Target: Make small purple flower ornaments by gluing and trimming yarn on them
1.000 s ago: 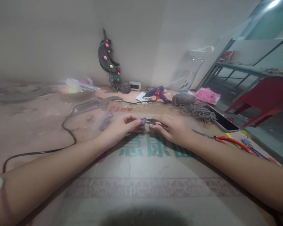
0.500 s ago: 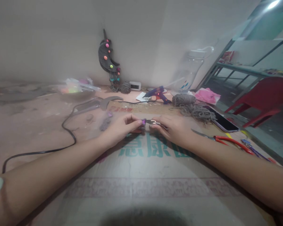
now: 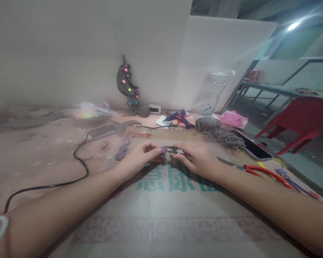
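Observation:
My left hand [image 3: 145, 153] pinches a small purple piece [image 3: 164, 150] with grey on it between thumb and fingertips. My right hand [image 3: 195, 156] is closed round small scissors [image 3: 172, 149], whose dark blades are apart and point left at the purple piece. Whether the blades touch it I cannot tell. Both hands are just above a cardboard sheet [image 3: 150, 206] with green and red print. Just left of my left hand lies a grey-and-purple cluster [image 3: 121, 152], with a purple bit [image 3: 126, 141] above it.
Behind my hands lies a blue glue gun [image 3: 179, 117] near grey yarn [image 3: 222, 134]. Red-handled shears [image 3: 269, 173] and a phone [image 3: 254, 147] lie right. A grey crescent ornament [image 3: 125, 83] leans on the wall near a clear jug [image 3: 214, 95]. A black cable [image 3: 82, 163] curves left.
The camera has tilted up, so the scene sits lower in the picture. The scissor blades have spread apart; before, they were together at the purple piece.

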### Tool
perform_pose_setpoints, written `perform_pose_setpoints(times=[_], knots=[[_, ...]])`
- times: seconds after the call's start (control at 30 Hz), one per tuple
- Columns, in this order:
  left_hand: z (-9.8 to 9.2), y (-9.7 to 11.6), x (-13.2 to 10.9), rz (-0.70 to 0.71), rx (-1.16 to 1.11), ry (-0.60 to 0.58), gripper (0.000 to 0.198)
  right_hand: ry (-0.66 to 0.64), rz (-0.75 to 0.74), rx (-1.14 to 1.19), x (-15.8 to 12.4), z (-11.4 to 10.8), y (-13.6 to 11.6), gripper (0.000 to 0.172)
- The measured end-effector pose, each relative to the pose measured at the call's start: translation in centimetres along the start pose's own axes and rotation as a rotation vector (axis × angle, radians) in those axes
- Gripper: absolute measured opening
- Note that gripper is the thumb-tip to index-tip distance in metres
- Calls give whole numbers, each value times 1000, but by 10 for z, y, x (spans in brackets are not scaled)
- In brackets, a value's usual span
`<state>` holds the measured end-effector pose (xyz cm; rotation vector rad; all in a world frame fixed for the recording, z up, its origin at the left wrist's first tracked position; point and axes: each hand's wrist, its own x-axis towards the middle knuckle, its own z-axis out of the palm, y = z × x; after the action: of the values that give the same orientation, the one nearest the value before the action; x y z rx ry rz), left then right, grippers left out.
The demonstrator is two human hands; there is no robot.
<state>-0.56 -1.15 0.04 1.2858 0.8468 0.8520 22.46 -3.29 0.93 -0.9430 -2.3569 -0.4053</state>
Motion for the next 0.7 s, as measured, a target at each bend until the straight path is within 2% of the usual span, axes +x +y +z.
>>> perform_pose_setpoints(times=[0.7], knots=[[0, 1, 0, 17, -5, 3, 27, 16, -20, -6, -2, 5, 3, 25]])
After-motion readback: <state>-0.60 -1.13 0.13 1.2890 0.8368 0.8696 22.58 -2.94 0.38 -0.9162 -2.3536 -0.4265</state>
